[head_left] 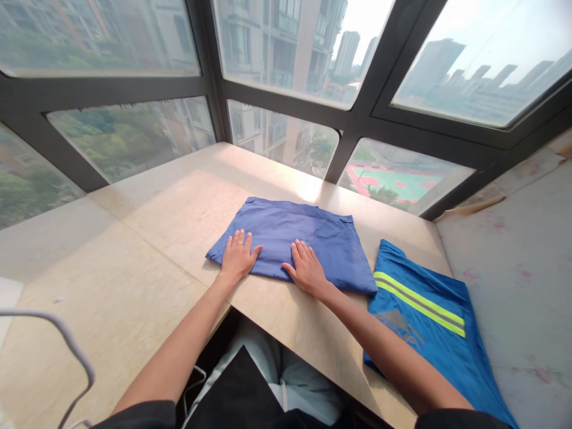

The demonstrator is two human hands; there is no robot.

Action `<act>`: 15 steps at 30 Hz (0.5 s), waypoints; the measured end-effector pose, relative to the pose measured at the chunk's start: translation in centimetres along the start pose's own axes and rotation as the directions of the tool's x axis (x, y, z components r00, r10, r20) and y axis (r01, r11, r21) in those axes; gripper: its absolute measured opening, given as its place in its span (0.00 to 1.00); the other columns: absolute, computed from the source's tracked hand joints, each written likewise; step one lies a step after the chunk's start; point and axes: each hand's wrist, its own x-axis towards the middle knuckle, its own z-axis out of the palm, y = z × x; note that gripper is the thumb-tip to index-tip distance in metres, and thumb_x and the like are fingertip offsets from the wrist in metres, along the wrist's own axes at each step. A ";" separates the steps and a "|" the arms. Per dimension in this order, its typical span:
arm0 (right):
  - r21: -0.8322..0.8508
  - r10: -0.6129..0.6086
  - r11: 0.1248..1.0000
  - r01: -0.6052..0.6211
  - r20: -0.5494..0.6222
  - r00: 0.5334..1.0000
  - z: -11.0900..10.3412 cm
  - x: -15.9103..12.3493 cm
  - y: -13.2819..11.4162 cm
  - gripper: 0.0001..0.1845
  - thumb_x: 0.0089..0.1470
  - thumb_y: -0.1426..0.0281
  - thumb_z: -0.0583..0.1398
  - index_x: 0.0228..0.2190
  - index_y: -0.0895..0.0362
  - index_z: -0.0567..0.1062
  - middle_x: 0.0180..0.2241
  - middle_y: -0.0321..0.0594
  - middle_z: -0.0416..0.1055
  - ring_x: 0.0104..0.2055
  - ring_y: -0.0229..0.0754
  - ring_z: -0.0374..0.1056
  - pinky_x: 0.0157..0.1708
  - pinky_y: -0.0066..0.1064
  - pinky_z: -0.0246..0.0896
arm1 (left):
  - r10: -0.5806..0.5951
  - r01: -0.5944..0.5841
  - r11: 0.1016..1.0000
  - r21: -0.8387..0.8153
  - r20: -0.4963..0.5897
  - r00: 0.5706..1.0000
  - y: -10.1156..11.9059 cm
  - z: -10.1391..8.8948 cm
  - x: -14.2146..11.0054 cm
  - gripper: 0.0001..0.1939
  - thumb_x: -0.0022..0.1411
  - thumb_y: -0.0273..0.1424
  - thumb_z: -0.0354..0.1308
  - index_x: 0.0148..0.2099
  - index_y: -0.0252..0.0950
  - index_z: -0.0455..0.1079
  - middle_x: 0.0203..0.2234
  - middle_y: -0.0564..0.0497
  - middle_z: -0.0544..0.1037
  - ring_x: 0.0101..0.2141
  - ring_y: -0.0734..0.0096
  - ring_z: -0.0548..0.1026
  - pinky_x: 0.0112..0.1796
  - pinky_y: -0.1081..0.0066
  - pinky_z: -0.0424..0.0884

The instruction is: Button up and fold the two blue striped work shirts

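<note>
A folded blue-purple cloth garment [286, 223] lies flat on the stone-look sill top [147, 208] in front of me. My left hand [239, 256] rests flat on its near left part, fingers stretched forward and thumb out, with a ring on one finger. Over the near middle edge, my right hand [306, 265] also lies flat with its thumb spread. Neither hand grips the cloth. To the right, under my right forearm, is a folded brighter blue garment [429, 286] with a yellow-green and grey stripe and a grey print; its near end runs out of view.
Dark window frames [214, 77] border the sill's far side. A wall with patterned paper [513, 268] stands at the right. At the lower left a grey cable [74, 342] curves above the surface. The sill's front edge [286, 345] runs above my legs.
</note>
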 end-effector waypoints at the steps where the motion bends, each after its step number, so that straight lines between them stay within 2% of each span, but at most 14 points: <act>1: -0.007 0.005 1.000 -0.005 0.012 1.000 -0.1 -0.4 0.8 0.40 0.66 0.49 0.45 0.66 0.66 0.55 0.69 0.55 0.46 0.70 0.56 0.44 0.67 0.48 0.42 | 0.002 -0.002 1.000 0.001 0.009 1.000 -1.0 0.1 -0.2 0.36 0.70 0.48 0.37 0.67 0.27 0.60 0.65 0.31 0.59 0.66 0.46 0.54 0.63 0.48 0.50; 5: -0.041 0.005 0.999 -0.002 0.064 0.998 -0.4 -1.7 3.9 0.41 0.66 0.47 0.42 0.67 0.62 0.53 0.70 0.51 0.44 0.71 0.53 0.40 0.68 0.47 0.38 | 0.098 -0.097 0.995 -0.019 0.070 0.993 -4.7 -0.2 -0.6 0.35 0.71 0.48 0.37 0.68 0.29 0.59 0.66 0.36 0.58 0.67 0.50 0.53 0.64 0.52 0.49; 8: -0.067 0.043 0.997 -0.037 0.085 0.995 -0.5 -2.8 6.3 0.42 0.65 0.46 0.41 0.68 0.61 0.52 0.70 0.50 0.43 0.72 0.53 0.39 0.68 0.48 0.37 | 0.118 -0.114 0.993 -0.037 0.103 0.988 -6.9 -0.5 -0.7 0.33 0.71 0.46 0.37 0.69 0.33 0.57 0.67 0.39 0.58 0.67 0.52 0.53 0.64 0.53 0.49; 12: -0.089 0.045 0.995 -0.035 0.113 0.993 -0.9 -4.0 8.9 0.41 0.66 0.47 0.40 0.68 0.61 0.52 0.70 0.49 0.42 0.72 0.52 0.38 0.68 0.48 0.36 | 0.058 -0.049 0.995 -0.092 0.095 0.994 -9.0 -0.6 -0.8 0.30 0.71 0.43 0.41 0.67 0.33 0.60 0.67 0.40 0.58 0.67 0.52 0.53 0.64 0.54 0.49; 15: -0.096 0.032 0.995 -0.018 0.153 0.988 -1.1 -4.3 9.5 0.40 0.66 0.48 0.39 0.68 0.61 0.51 0.70 0.49 0.40 0.72 0.52 0.36 0.68 0.48 0.36 | -0.088 0.094 0.983 -0.155 0.046 0.995 -9.3 -0.9 -0.7 0.27 0.69 0.39 0.47 0.64 0.33 0.63 0.65 0.36 0.60 0.67 0.48 0.52 0.64 0.50 0.48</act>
